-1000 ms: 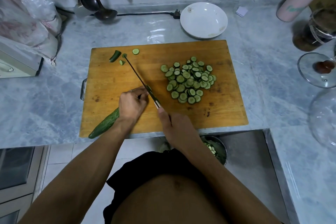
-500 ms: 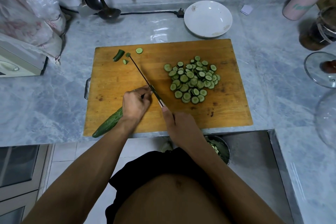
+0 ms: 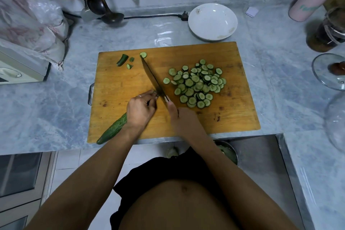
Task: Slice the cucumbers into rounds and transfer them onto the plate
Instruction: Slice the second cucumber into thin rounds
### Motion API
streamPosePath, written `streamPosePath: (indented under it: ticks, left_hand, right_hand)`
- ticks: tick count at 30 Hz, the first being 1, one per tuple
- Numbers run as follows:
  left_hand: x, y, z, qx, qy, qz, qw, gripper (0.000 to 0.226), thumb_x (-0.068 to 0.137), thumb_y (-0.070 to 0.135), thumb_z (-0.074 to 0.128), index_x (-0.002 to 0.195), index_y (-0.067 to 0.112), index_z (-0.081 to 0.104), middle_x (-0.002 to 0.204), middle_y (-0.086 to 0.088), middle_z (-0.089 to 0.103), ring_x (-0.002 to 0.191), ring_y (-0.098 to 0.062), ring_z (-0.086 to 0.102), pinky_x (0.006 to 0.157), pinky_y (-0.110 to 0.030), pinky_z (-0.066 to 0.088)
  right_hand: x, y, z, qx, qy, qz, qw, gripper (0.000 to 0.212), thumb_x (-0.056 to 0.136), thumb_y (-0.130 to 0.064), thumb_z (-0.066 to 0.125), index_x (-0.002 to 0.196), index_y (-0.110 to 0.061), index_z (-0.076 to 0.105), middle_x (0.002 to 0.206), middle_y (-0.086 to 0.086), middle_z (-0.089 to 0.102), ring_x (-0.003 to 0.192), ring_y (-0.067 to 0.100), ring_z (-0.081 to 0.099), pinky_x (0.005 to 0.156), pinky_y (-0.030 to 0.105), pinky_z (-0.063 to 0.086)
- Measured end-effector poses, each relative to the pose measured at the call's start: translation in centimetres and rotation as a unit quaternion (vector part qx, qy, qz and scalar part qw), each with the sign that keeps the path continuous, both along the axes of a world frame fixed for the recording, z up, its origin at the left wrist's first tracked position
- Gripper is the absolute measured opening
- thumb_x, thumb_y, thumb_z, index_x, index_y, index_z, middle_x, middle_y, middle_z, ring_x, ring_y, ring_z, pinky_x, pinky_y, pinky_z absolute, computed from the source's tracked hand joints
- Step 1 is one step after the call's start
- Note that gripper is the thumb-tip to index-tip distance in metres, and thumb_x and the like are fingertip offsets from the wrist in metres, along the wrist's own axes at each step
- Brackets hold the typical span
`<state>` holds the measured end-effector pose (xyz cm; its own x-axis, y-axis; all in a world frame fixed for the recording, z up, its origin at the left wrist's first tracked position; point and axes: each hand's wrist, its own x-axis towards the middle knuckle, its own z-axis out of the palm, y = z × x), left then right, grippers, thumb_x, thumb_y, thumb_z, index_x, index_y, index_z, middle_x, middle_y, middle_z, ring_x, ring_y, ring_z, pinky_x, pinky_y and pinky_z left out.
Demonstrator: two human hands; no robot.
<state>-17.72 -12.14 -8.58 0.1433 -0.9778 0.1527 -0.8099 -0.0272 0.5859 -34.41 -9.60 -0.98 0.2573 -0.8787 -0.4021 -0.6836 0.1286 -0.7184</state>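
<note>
Cucumber (image 3: 113, 129) gripped by left hand (image 3: 140, 110), right hand (image 3: 182, 119) clasping knife (image 3: 153, 78) — rounds (image 3: 196, 84) on board (image 3: 233, 117), plate (image 3: 212, 21) bare

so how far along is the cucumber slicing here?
Done: a pile of rounds lies on the cutting board. In hand: the left hand holds a whole cucumber while the right hand grips the knife at its cut end. Left: most of that cucumber, and the transfer; the plate holds no slices.

No text, label, brand or number can be read here. The pink bottle (image 3: 306, 5) at the far right carries teal lettering, but it is too blurred to make out.
</note>
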Motion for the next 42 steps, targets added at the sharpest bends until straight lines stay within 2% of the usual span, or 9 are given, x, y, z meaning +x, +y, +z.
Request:
streamPosePath:
  ticks: [2,5,9,13,20,25,31,38,42]
  left_hand:
    - [-0.2,0.4,0.5,0.002,-0.049,0.001,0.999,0.017,0.085,0.015,0.069,0.100,0.016,0.078,0.115,0.002,0.072,0.097,-0.021,0.069,0.074,-0.033,0.057]
    - [0.1,0.8,0.5,-0.005,-0.079,-0.005,0.997,0.021,0.085,0.013,0.069,0.104,0.020,0.076,0.117,0.003,0.069,0.098,-0.024,0.066,0.068,-0.035,0.056]
    - [0.3,1.1,-0.3,-0.027,-0.036,-0.007,0.999,0.024,0.084,0.006,0.070,0.105,0.014,0.077,0.113,-0.002,0.071,0.099,-0.024,0.067,0.077,-0.033,0.056]
    - [0.5,0.8,-0.2,-0.026,-0.027,-0.026,0.999,0.024,0.082,0.003,0.070,0.103,0.011,0.077,0.112,-0.008,0.072,0.098,-0.025,0.069,0.083,-0.035,0.058]
    - [1.0,0.6,0.1,0.011,-0.058,-0.033,0.998,0.029,0.085,0.015,0.055,0.104,0.016,0.077,0.121,-0.002,0.069,0.096,-0.023,0.069,0.079,-0.027,0.053]
    - [0.7,0.7,0.3,0.014,-0.058,-0.019,0.998,0.022,0.083,0.007,0.061,0.096,0.013,0.078,0.112,-0.006,0.073,0.091,-0.025,0.070,0.074,-0.023,0.051]
    - [0.2,0.9,1.1,-0.003,-0.059,-0.009,0.998,0.020,0.079,0.001,0.067,0.093,0.009,0.078,0.096,-0.013,0.075,0.077,-0.029,0.070,0.066,-0.028,0.052]
    - [0.7,0.6,-0.3,-0.010,-0.045,-0.046,0.998,0.031,0.078,0.010,0.055,0.099,0.008,0.078,0.112,-0.011,0.072,0.098,-0.024,0.070,0.084,-0.028,0.053]
    - [0.8,0.5,-0.5,-0.019,-0.027,-0.028,0.999,0.025,0.079,0.004,0.063,0.099,0.007,0.078,0.110,-0.010,0.072,0.097,-0.023,0.071,0.086,-0.033,0.057]
  right_hand:
    - [-0.6,-0.1,-0.2,0.006,0.002,-0.019,1.000,0.074,0.105,-0.050,0.022,0.077,0.005,0.064,0.073,0.016,0.062,0.068,0.027,0.057,0.058,0.033,0.035]
    - [-1.8,0.1,-0.8,0.004,0.007,-0.052,0.999,0.077,0.102,-0.057,0.020,0.080,0.000,0.067,0.075,0.009,0.064,0.071,0.022,0.057,0.063,0.031,0.038]
    - [-2.8,0.4,-1.1,-0.011,-0.001,-0.083,0.997,0.070,0.101,-0.058,0.023,0.071,-0.008,0.062,0.072,0.006,0.063,0.072,0.022,0.059,0.066,0.029,0.038]
    - [-2.5,1.1,-0.1,-0.014,0.003,-0.036,0.999,0.067,0.102,-0.054,0.025,0.063,-0.007,0.053,0.060,0.005,0.055,0.055,0.012,0.049,0.052,0.028,0.033]
    - [-0.9,2.5,0.7,-0.039,-0.019,0.006,0.999,0.072,0.104,-0.050,0.028,0.066,0.005,0.056,0.064,0.020,0.061,0.062,0.030,0.059,0.056,0.035,0.033]
    - [-0.8,2.5,0.8,-0.033,-0.007,0.013,0.999,0.068,0.103,-0.053,0.026,0.059,-0.007,0.048,0.059,0.011,0.056,0.056,0.022,0.053,0.056,0.035,0.036]
    - [-0.8,1.9,0.7,-0.011,-0.011,0.019,1.000,0.069,0.103,-0.053,0.025,0.059,-0.007,0.050,0.057,0.008,0.054,0.056,0.019,0.053,0.058,0.032,0.035]
    - [0.8,0.2,-0.9,0.024,0.011,0.002,1.000,0.064,0.104,-0.054,0.022,0.077,-0.006,0.055,0.089,0.018,0.063,0.090,0.033,0.059,0.074,0.032,0.037]
    - [1.2,0.5,-1.4,0.010,0.008,-0.003,1.000,0.065,0.105,-0.051,0.023,0.076,-0.005,0.059,0.080,0.011,0.059,0.086,0.030,0.060,0.070,0.030,0.033]
